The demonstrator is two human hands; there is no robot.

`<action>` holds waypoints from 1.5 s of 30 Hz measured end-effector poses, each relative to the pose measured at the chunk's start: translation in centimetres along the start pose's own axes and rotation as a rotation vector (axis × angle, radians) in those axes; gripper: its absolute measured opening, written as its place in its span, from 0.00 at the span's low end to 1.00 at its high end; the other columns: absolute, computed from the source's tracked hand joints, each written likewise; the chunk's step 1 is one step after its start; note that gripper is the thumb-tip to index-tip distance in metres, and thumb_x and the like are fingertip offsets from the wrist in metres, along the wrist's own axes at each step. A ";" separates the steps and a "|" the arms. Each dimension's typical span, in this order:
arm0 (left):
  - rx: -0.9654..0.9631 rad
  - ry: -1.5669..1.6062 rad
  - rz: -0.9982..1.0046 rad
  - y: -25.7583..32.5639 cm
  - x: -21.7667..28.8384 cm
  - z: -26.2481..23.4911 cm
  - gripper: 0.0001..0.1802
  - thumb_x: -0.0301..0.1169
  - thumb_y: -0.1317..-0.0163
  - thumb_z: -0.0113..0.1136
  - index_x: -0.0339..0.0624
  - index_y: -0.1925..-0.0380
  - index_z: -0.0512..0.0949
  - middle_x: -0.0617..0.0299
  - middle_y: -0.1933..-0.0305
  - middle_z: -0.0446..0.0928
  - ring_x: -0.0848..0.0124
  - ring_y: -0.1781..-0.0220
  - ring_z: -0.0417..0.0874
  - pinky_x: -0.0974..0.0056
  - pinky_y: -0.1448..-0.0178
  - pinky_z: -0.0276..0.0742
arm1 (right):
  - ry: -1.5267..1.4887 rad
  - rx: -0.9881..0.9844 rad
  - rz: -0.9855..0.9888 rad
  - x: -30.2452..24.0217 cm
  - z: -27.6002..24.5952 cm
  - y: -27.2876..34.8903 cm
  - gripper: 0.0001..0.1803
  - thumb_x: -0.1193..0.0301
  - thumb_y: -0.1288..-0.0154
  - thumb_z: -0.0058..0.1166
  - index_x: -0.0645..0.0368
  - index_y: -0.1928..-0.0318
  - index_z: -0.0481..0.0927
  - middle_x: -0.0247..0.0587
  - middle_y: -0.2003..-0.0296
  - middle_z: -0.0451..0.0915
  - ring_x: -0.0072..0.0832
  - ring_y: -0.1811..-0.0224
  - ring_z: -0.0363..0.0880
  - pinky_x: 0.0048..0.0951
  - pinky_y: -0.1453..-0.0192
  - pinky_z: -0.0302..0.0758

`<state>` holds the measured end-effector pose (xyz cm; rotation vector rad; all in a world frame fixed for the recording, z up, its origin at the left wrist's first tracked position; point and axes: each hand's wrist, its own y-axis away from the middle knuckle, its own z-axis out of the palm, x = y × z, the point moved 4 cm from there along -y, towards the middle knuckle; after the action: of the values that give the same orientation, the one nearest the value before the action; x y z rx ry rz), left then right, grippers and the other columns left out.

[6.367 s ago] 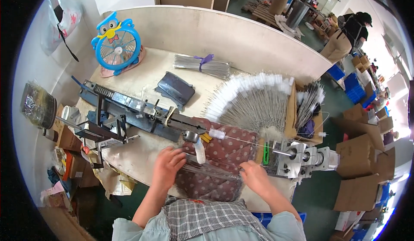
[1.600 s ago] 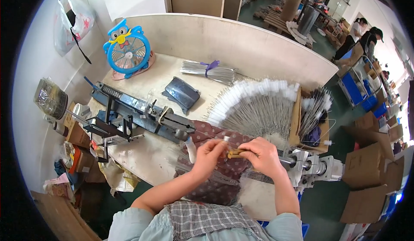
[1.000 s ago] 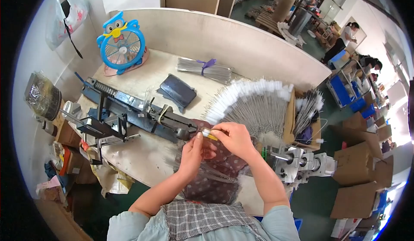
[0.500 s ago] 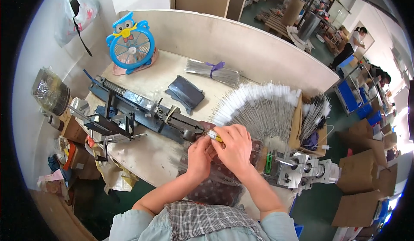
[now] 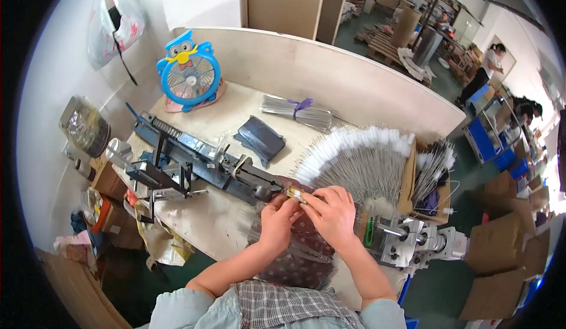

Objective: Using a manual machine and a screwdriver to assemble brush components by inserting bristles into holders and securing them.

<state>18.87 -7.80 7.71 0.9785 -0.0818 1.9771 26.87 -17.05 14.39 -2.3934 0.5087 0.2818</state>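
Pale blue sleeves, plaid apron

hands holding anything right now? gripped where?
Both hands, left and right, pinch a small yellowish piece between fingertips; exact grip point too small to tell.

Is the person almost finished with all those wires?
Probably not. A tied bundle of grey wires lies aside, seemingly done. Both hands, left hand and right hand, pinch a small yellowish piece. A big fan of white-tipped wires still waits.
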 end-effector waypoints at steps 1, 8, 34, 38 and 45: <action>-0.007 -0.020 -0.004 -0.2 0.0 -0.1 0.04 0.26 0.36 0.52 0.38 0.64 0.71 0.60 0.60 0.76 0.72 0.57 0.79 0.65 0.52 0.75 | -0.006 0.005 0.033 0.1 0.0 0.0 0.13 0.68 0.53 0.64 0.47 0.63 0.84 0.28 0.66 0.77 0.31 0.59 0.74 0.33 0.57 0.69; 0.022 0.046 -0.049 -0.4 0.2 -0.6 0.06 0.27 0.37 0.52 0.38 0.62 0.72 0.61 0.62 0.76 0.72 0.59 0.79 0.66 0.53 0.74 | -0.022 -0.024 -0.026 -0.7 1.2 -0.8 0.15 0.69 0.52 0.63 0.48 0.60 0.83 0.29 0.65 0.77 0.30 0.57 0.74 0.34 0.56 0.72; 0.016 0.079 -0.038 -0.1 -0.1 -0.3 0.04 0.27 0.39 0.55 0.41 0.67 0.71 0.66 0.68 0.73 0.76 0.65 0.77 0.67 0.57 0.73 | -0.009 -0.004 -0.011 -0.7 1.0 -0.7 0.15 0.70 0.53 0.63 0.48 0.60 0.84 0.30 0.60 0.78 0.30 0.57 0.75 0.34 0.57 0.72; 0.040 0.085 -0.046 -0.2 -0.1 -0.2 0.04 0.27 0.39 0.56 0.42 0.68 0.71 0.67 0.68 0.73 0.77 0.65 0.76 0.67 0.56 0.72 | -0.032 -0.004 -0.006 -0.6 1.0 -0.7 0.14 0.70 0.52 0.63 0.48 0.60 0.84 0.30 0.60 0.78 0.30 0.57 0.75 0.34 0.56 0.72; 0.018 0.059 -0.043 -0.3 0.0 -0.1 0.03 0.27 0.38 0.54 0.42 0.69 0.71 0.65 0.65 0.75 0.74 0.61 0.78 0.64 0.53 0.73 | -0.038 -0.017 0.003 -1.3 -0.7 -1.2 0.16 0.70 0.55 0.65 0.52 0.61 0.83 0.32 0.60 0.79 0.33 0.56 0.75 0.33 0.55 0.71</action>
<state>19.06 -7.61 7.57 0.9255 -0.0101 1.9686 26.30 -16.30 16.00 -2.3987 0.4944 0.3338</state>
